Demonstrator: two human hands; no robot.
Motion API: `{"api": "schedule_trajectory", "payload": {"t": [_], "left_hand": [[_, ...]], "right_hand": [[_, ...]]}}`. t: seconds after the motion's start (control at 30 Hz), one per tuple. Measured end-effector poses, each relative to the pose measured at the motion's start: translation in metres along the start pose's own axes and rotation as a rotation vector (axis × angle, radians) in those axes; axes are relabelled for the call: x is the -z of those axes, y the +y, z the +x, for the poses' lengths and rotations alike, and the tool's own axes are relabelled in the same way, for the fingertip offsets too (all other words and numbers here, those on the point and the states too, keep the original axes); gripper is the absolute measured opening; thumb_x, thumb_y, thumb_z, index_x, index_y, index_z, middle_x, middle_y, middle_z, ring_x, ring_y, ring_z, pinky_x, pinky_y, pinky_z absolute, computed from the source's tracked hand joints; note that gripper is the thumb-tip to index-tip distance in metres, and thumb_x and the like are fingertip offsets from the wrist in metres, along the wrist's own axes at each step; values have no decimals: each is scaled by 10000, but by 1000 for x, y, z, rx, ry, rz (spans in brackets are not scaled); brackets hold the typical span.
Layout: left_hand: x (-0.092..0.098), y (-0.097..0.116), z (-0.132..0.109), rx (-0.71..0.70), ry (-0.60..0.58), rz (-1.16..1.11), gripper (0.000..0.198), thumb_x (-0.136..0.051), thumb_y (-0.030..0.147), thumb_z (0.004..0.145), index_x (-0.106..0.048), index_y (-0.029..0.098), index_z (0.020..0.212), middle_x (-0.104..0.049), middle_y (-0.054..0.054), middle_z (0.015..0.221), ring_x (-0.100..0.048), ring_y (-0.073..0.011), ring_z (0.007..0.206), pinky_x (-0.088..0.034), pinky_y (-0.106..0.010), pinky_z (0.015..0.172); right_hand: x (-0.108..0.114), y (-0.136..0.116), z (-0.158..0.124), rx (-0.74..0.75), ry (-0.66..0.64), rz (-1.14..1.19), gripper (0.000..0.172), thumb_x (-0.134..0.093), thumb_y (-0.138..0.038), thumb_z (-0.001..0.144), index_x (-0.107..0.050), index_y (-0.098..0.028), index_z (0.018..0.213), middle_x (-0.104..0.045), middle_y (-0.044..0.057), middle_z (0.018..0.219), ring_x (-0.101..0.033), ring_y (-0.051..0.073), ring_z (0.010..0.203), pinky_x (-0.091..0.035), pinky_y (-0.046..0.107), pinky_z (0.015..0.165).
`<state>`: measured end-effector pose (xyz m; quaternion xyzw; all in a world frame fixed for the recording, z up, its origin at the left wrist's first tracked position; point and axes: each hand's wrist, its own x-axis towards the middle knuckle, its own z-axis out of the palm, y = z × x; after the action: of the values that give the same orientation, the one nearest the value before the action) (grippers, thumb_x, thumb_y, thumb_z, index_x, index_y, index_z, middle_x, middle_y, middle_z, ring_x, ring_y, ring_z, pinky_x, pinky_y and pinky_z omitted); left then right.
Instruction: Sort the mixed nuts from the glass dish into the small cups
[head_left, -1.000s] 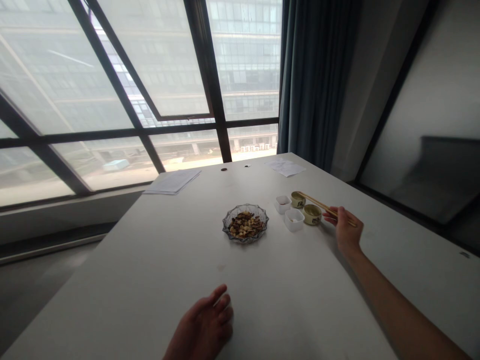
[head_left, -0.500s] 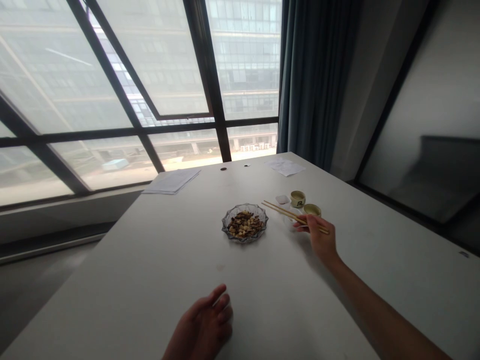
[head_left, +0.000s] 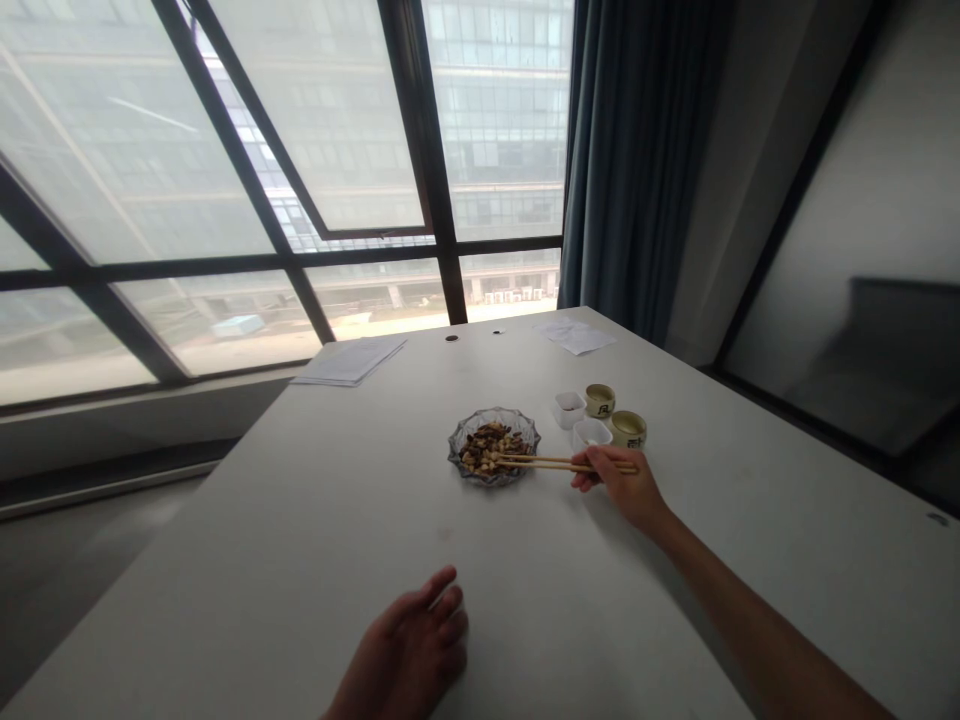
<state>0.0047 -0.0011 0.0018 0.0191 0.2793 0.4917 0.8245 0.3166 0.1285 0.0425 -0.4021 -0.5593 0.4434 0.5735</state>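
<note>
Bowl (head_left: 480, 481): one, clear glass, jagged rim; we find it upright on the white desk (head_left: 300, 560), ahead of both hands and left of the tubs.
Mix (head_left: 489, 445): loose small pieces, dark brown and pale; we see it heaped inside the bowl.
Chopsticks (head_left: 551, 464): one pair, wooden, lying nearly level across the right rim of the bowl, tips at the mix; whether a piece is pinched between them we cannot tell.
Right hand (head_left: 626, 487): fingers grasping the chopsticks toward their rear ends, just right of the bowl; forearm reaching in from the lower right.
Left hand (head_left: 416, 635): fingers released and loosely curled, thumb uppermost; at the near side of the desk, apart from the bowl.
Rear tub (head_left: 564, 419): white, squarish, a few dark bits inside; we place it right of the bowl.
Front tub (head_left: 580, 439): white, squarish, just behind the right hand.
Far cup (head_left: 600, 409): greenish, round, dark character on its side; beside the rear tub.
Near cup (head_left: 626, 440): similar, beside the front tub.
Papers (head_left: 349, 362): flat stack, far left of the desk.
Sheet (head_left: 576, 335): creased, white, far right.
Curtain (head_left: 630, 150): dark blue, beside the window (head_left: 495, 120).
</note>
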Motion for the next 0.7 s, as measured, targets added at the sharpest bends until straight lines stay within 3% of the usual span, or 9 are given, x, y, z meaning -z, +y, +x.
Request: {"api": "schedule_trajectory", "payload": {"t": [0.33,0.7], "left_hand": [[-3,-1,0,-7,4,20,288,-768,154,751,-637,168,1008,-566,16,776,-515,-126,633,-370,-250,556],[-4,-1,-1,-1,-17,9,286,-798,153,750,-650,161,994,-581,16,774,-522,-130,645,-371,-252,557]], "right_hand": [[-8,1,3,-24,23,18,523,-707,-638,837,-781,-120,842,-764,109,668,-734,199,576,-621,289,569],[-6,11,1,-1,138,82,514,-733,-631,821,-779,-119,790,-774,119,708,-763,228,614,-651,309,600]]}}
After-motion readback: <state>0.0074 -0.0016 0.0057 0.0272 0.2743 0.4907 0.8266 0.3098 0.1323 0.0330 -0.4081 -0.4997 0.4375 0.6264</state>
